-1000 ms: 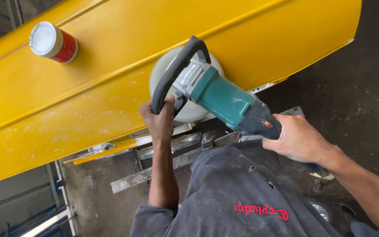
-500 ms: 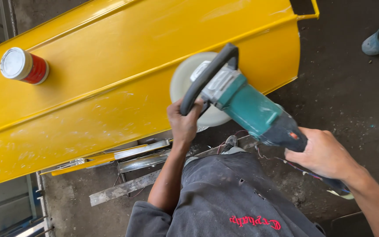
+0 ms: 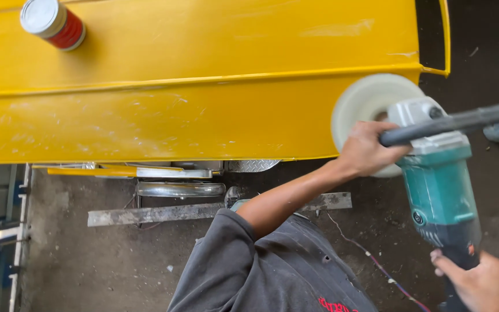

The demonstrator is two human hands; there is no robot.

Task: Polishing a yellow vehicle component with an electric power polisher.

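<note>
The left hand is gripping the black side handle of the green polisher, whose pad is pressing the yellow panel; the right hand is clenching its rear grip.

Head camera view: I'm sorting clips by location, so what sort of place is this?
Probably a vehicle body or paint workshop. The left hand and right hand hold a teal power polisher with its foam pad against a yellow painted panel, above a stained concrete floor strewn with metal strips.
</note>
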